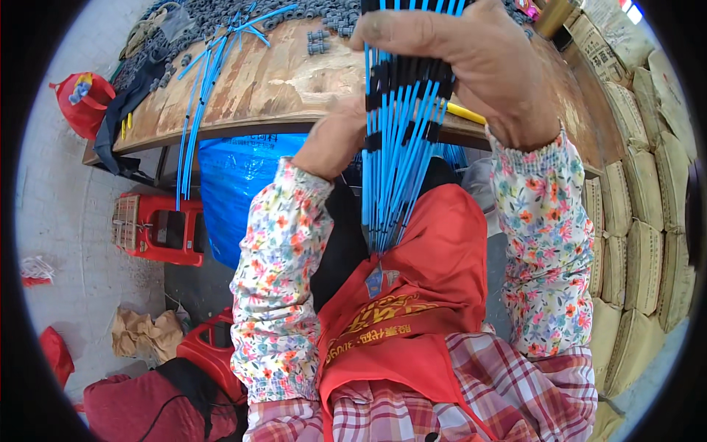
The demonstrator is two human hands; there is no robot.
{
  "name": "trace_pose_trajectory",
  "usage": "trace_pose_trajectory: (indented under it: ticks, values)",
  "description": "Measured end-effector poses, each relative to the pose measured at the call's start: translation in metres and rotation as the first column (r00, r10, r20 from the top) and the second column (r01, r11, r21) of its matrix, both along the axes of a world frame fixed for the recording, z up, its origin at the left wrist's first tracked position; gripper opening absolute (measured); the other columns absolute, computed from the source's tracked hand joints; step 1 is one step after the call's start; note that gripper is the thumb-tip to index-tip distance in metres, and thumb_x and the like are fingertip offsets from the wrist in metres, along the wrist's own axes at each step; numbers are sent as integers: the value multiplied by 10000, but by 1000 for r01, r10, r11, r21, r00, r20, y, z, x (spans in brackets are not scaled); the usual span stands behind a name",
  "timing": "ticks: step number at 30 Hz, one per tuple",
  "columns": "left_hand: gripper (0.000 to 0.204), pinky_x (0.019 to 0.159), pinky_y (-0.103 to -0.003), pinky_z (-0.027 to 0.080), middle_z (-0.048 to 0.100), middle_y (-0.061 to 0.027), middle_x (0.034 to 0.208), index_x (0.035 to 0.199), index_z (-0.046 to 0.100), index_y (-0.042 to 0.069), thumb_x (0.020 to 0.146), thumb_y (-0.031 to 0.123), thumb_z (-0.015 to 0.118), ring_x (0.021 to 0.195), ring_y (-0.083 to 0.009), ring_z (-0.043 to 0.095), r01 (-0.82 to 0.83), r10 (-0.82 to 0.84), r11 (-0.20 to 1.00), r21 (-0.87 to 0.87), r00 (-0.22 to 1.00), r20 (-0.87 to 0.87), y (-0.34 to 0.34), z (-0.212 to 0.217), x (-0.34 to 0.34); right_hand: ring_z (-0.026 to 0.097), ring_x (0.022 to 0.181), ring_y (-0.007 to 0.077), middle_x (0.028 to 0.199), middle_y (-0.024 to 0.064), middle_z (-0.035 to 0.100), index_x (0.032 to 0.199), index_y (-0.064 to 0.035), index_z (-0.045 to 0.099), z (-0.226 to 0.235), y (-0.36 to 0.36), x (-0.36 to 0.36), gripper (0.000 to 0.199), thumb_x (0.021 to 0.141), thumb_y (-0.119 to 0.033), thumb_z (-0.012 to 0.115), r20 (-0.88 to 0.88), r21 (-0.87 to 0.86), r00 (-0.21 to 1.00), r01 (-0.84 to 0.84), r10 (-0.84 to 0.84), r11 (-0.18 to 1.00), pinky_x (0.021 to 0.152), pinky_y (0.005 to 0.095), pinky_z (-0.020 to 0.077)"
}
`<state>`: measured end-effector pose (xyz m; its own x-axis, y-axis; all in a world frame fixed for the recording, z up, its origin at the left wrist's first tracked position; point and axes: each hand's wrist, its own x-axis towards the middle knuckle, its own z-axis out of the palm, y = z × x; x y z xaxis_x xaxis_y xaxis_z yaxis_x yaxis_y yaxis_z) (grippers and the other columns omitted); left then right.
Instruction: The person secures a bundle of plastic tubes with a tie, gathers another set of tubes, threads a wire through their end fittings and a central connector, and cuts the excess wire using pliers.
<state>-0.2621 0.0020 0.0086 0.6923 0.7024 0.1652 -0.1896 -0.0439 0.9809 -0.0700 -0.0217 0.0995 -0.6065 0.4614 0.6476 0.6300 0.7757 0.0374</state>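
The right hand (456, 59) is closed over the top of a bundle of blue rods (398, 147) with black sleeves, which is held upright above the red apron (412, 295). The left hand (335, 140) is pressed against the bundle at 9 o'clock (its fingers are hidden). Loose blue rods (199, 96) lie on the wooden table (280, 81) at 10 o'clock, and sacks (641, 243) are stacked at 3 o'clock.

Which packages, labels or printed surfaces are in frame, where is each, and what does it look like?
Stacked sacks: right edge, tan, bulging, piled like a wall, dark print on the top ones.
Apron print: lower centre on the red apron, yellow lettering under a small blue-grey badge.
Blue plastic sheet: hangs under the wooden table edge, bright blue, faint marks at the top.
Crumpled brown paper: floor, lower left, unprinted.
No screens or signs.
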Motion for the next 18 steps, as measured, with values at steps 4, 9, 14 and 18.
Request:
trace_pose_trajectory:
  ticks: [4,9,14,18]
  values:
    - [669,948,-434,460,594,-269,1142,1180,530,-103,929,494,363,1069,-396,588,419,-264,773,-477,896,358,-11,-31,16,624,735,136,1011,40,674,1204,-75,595,34,-13,-16,417,800,-71,699,-153,100,956,-239,252,966,889,429,392]
    - [1050,899,-486,483,582,-280,1139,1283,452,-58,774,808,146,1011,-413,610,367,-227,792,-487,919,323,-24,-69,20,671,824,216,977,214,652,1056,229,528,30,-5,-9,384,798,-5,691,-817,-552,291,-643,-497,531,680,293,590]
    - [941,893,-444,495,618,-245,1096,1242,491,-62,817,759,312,955,-341,650,344,-218,814,-468,928,304,-46,-93,19,666,769,187,956,173,667,1100,162,569,12,10,22,352,823,-29,672,-824,-552,284,-594,-490,585,639,258,572]
    - [534,836,-334,506,688,-136,953,1099,616,-21,875,463,594,928,-214,657,294,-241,900,-322,951,195,-51,-90,17,661,712,162,905,143,679,1081,115,603,-9,28,43,310,829,-51,673,-813,-540,198,-608,-547,582,589,244,559]
